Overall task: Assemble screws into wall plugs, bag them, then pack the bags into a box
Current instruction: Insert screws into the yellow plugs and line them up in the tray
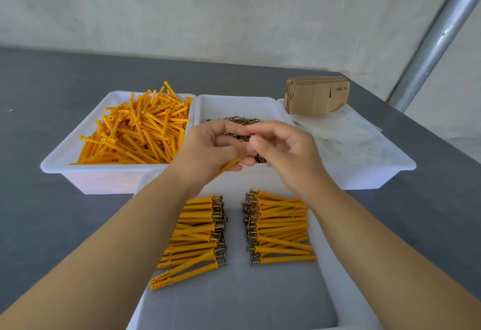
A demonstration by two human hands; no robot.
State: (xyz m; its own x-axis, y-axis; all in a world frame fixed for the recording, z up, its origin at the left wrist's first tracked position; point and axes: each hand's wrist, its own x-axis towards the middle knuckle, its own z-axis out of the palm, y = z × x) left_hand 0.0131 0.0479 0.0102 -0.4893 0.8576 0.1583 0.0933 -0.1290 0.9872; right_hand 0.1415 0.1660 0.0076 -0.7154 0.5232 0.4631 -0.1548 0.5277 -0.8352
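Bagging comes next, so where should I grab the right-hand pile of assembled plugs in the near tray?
Grip the orange plug bodies mid-length on the right-hand pile, coming from above. They lie flat and parallel, screw heads bunched at the left, so fingers can close across the near and far sides of the bundle.

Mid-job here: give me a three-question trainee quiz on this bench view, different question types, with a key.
1. True or false: the screw tray sits between the plug tray and the bag tray.
2. Multiple choice: the left hand grips A) a bag B) a yellow plug C) a carton.
3. Fill in: the two piles of assembled plugs lie with their screw heads pointing ____ each other.

Key: 1 true; 2 B; 3 toward.
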